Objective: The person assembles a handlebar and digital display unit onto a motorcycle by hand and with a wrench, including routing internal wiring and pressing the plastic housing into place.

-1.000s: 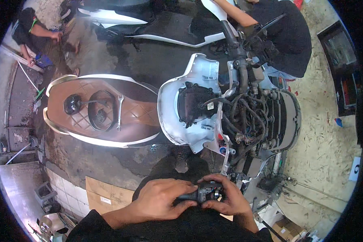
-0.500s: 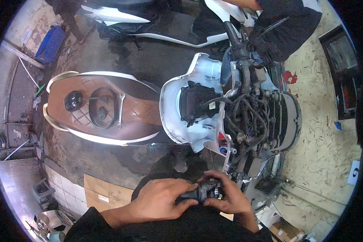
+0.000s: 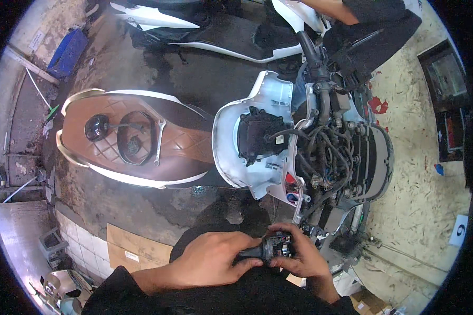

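My left hand [image 3: 211, 256] is closed round the dark, narrower end of a small black component [image 3: 271, 245]. Its thicker round end has an exposed inside with metal and small coloured bits; its exact kind I cannot make out. From the other side my right hand [image 3: 305, 256] grips that round end, thumb below and fingers above. Both hands are close to my body, in front of my black clothing. Beyond them stands a partly stripped scooter with a brown quilted seat [image 3: 181, 144], a white inner cover [image 3: 226, 139] and exposed wiring [image 3: 328, 157].
A wrench [image 3: 159, 142] and a black round piece [image 3: 96, 127] lie on the seat. Another white scooter [image 3: 236, 52] stands at the far side, where a person's arm [image 3: 336, 10] shows. Flattened cardboard [image 3: 136, 247] is at near left, a blue crate [image 3: 67, 52] at far left.
The black component has turned slightly in my hands, so more of its inside shows. The far person's arm has shifted a little, and my view has moved slightly.
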A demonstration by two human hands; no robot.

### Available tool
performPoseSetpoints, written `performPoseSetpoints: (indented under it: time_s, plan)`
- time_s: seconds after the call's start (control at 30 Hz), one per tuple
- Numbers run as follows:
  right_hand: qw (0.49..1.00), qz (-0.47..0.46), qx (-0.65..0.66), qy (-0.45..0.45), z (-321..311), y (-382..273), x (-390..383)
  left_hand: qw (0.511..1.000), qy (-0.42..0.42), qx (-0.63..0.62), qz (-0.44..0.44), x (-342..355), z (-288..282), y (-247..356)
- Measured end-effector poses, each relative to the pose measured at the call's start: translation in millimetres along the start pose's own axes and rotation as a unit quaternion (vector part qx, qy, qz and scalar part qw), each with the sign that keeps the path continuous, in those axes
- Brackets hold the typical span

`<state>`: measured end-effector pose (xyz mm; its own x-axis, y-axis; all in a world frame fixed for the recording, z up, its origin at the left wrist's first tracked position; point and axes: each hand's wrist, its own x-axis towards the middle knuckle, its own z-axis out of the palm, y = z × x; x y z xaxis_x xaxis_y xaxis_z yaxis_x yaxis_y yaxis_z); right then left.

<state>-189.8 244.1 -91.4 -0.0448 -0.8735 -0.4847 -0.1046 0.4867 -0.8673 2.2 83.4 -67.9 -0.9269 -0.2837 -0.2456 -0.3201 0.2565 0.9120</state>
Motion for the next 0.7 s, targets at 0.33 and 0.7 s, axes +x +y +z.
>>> performPoseSetpoints:
  time_s: [0.33, 0.7]
  plan:
    - [0.999, -0.045, -0.03, 0.002, -0.2, -1.5, 2.8, 0.999, -0.02, 0.038, -0.004, 3.4, -0.9, 0.6]
    - [0.999, 0.01, 0.049, 0.002, 0.0, -1.7, -0.5, 1.0, -0.014, 0.005, -0.012, 2.0, -0.9, -1.1]
